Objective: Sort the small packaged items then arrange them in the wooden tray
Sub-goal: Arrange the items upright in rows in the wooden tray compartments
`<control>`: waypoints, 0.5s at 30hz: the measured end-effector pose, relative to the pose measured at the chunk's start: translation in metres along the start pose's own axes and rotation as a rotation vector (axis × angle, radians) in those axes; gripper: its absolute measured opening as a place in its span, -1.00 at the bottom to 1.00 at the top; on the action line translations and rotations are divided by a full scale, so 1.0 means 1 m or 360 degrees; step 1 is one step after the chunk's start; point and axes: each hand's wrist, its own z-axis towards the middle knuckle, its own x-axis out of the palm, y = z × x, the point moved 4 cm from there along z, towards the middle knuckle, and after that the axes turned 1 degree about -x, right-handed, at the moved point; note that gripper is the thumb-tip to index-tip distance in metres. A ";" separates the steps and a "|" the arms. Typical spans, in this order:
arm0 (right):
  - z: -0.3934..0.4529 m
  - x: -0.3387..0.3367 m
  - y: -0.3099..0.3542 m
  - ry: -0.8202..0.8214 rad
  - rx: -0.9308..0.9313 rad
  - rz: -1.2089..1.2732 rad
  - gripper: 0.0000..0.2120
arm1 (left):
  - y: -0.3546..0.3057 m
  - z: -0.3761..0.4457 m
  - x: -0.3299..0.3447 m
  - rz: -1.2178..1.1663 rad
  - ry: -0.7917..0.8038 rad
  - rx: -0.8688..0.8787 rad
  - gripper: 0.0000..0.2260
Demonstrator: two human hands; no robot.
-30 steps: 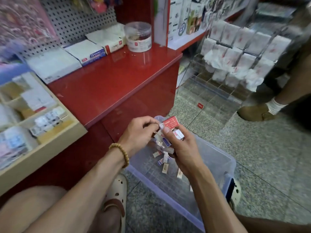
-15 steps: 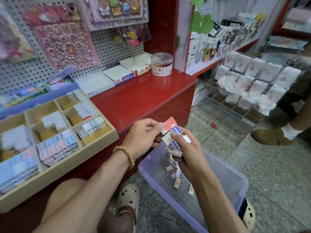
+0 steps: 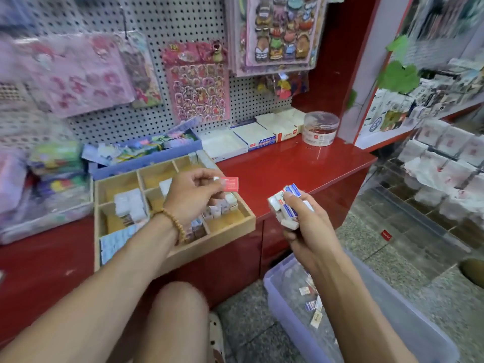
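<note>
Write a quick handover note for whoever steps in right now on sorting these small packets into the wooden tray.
Left hand: pinches one red flat packet above the compartmented wooden tray.
Right hand: grips a bunch of white-and-blue small packets beside the tray.
Done: several tray compartments already hold packets.
Left: place the red packet, sort the bunch, then the loose packets in the clear plastic bin on the floor.

Little can be read. Up and left of the left hand (image 3: 192, 196), a pink sticker pack (image 3: 195, 55) on the pegboard bears a "TOY" logo. Beyond the right hand (image 3: 305, 226), a white and blue box (image 3: 252, 134) on the counter (image 3: 288, 163) shows "28". Print on the red packet (image 3: 230, 183) is too blurred.
</note>
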 end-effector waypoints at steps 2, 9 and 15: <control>0.009 0.013 0.000 0.0026 -0.0009 -0.0042 -0.92 | 0.001 0.019 -0.024 0.0239 -0.0071 0.0044 -0.85; 0.037 0.050 -0.011 0.0100 0.0071 -0.0040 -0.87 | 0.007 0.086 -0.053 0.1189 -0.0116 0.0328 -0.86; 0.056 0.064 -0.022 0.0123 0.0129 -0.0037 -0.89 | 0.025 0.130 -0.051 0.1688 0.0010 0.0408 -0.91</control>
